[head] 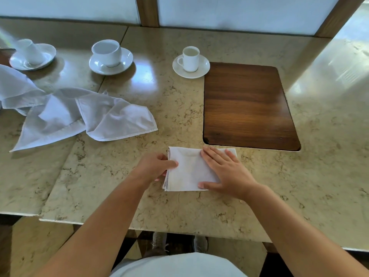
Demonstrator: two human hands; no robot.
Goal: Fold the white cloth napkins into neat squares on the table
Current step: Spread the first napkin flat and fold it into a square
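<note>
A folded white napkin [189, 169] lies as a layered square on the marble table [199, 212], just in front of me. My left hand [156, 165] pinches the napkin's left edge, thumb on top and fingers under the layers. My right hand [225, 172] lies flat on the napkin's right half, fingers spread, palm down. Loose, unfolded white napkins [79, 114] lie crumpled in a heap at the left of the table.
A dark wooden board [247, 106] lies right behind the folded napkin. Three white cups on saucers stand along the back: one [190, 60] by the board, one [108, 55] in the middle, one [33, 53] tipped at far left. The table's front edge is near my body.
</note>
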